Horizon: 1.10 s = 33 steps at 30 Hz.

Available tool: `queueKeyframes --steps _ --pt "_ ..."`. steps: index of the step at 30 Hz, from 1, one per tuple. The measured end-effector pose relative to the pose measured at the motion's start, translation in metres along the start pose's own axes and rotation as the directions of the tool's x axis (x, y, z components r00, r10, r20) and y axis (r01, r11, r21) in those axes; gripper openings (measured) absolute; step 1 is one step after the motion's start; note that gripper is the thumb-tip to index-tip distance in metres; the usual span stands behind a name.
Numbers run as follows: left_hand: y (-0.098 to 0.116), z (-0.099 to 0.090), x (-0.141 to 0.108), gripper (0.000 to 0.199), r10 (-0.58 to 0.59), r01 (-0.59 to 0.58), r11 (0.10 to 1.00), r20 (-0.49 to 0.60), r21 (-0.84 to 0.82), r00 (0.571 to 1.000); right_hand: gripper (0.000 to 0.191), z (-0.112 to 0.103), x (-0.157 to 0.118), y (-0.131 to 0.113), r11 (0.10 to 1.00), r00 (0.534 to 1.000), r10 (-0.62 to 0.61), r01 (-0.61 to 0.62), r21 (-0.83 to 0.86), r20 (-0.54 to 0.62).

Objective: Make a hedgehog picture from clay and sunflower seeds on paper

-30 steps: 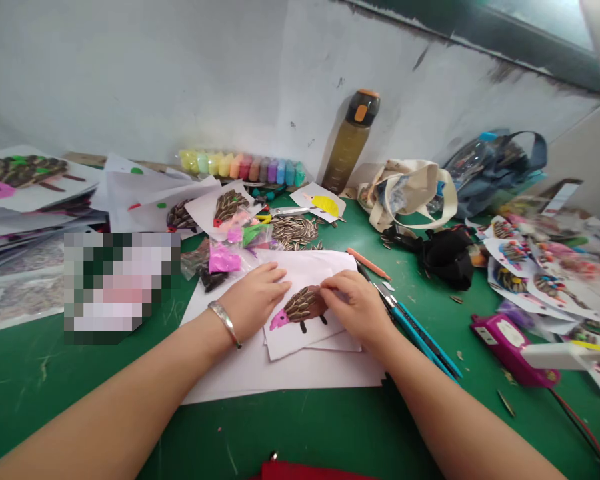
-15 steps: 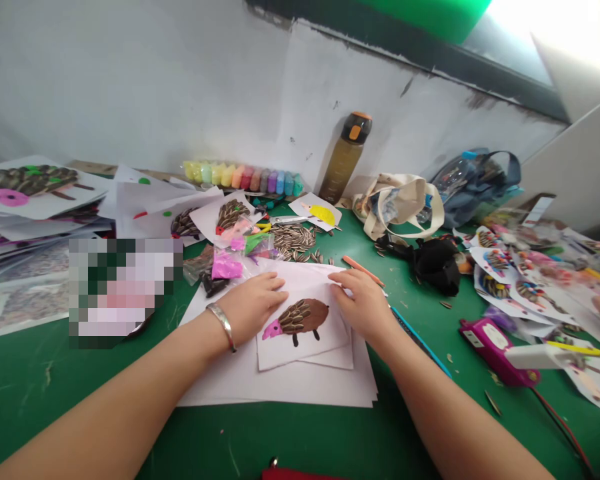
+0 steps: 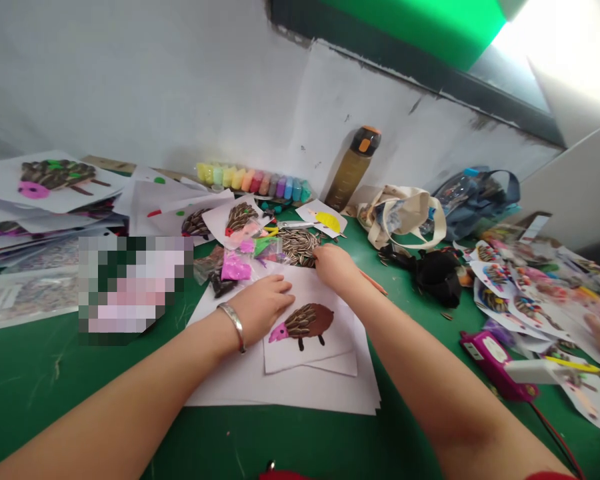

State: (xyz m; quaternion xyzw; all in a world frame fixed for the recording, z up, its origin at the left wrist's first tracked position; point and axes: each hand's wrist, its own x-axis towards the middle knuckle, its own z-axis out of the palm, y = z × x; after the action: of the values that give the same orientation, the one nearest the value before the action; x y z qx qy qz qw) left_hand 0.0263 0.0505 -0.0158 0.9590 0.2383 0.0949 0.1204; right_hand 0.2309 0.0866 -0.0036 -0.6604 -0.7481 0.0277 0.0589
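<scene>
Green table (image 3: 80,407), seed-hedgehog card (image 3: 305,333) just beside left hand (image 3: 260,308)

Green work table (image 3: 80,417): sunflower seeds (image 3: 299,248) heaped, white paper sheets (image 3: 280,397), magenta corded tool (image 3: 495,365) (red cord trailing), canvas tote bag (image 3: 400,217).

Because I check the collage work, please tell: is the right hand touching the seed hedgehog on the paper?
Apart. The head view shows white paper plainly between the right hand and the seed hedgehog, with the hand beyond the hedgehog's back.

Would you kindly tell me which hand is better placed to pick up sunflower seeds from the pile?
Right, probably: the right hand is at the seed pile, while the left hand rests farther away on the white paper.
</scene>
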Motion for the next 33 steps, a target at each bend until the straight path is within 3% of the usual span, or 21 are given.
queueKeyframes --steps 5,7,10,12,19,33 --pt "0.002 -0.002 0.000 0.030 -0.010 0.009 0.999 -0.034 -0.032 0.999 0.030 -0.019 -0.036 0.003 0.996 0.995 0.024 -0.016 0.090 -0.097" --pt "0.003 -0.002 0.000 0.031 -0.024 0.023 0.999 -0.031 -0.046 0.999 0.022 -0.024 -0.065 0.002 0.936 0.973 0.076 0.006 0.352 -0.217" --pt "0.003 -0.002 0.000 0.032 -0.038 0.036 0.998 -0.030 -0.057 0.999 0.012 -0.020 -0.109 -0.002 0.710 0.989 0.134 -0.050 0.703 -0.065" --pt "0.004 -0.001 0.000 0.032 -0.046 0.044 0.998 -0.041 -0.054 0.998 0.012 -0.013 -0.128 -0.005 0.635 0.994 0.112 -0.083 0.768 0.015" --pt "0.006 -0.001 -0.001 0.032 -0.060 0.059 0.998 -0.067 -0.019 0.996 0.009 0.002 -0.132 -0.011 0.757 0.998 0.002 0.044 0.652 -0.070" --pt "0.006 -0.003 -0.001 0.030 -0.094 0.093 0.994 -0.022 -0.049 0.995 0.009 0.011 -0.132 -0.010 0.776 0.990 -0.009 0.095 0.624 -0.140"
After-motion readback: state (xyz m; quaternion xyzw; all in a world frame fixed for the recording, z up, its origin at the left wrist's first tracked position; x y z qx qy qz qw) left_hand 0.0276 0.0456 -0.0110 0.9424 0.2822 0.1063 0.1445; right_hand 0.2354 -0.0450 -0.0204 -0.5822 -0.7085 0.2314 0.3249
